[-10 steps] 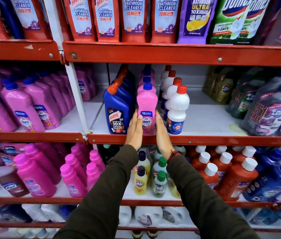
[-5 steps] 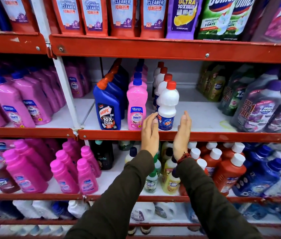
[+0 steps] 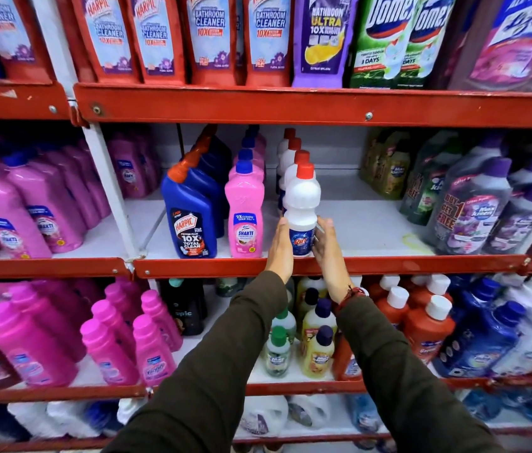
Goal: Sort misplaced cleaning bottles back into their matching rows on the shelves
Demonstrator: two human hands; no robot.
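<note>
While my left hand [image 3: 280, 244] and right hand [image 3: 326, 246] press flat against either side of the white bottle [image 3: 301, 207] at the front edge of the middle shelf [image 3: 388, 265], I judge it full, rigid, slick; its label waist suits gripping, red-capped row behind.

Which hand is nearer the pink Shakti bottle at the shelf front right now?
Left. The left hand presses the white bottle's left side, just right of the pink Shakti bottle. The right hand is on the white bottle's far side.
</note>
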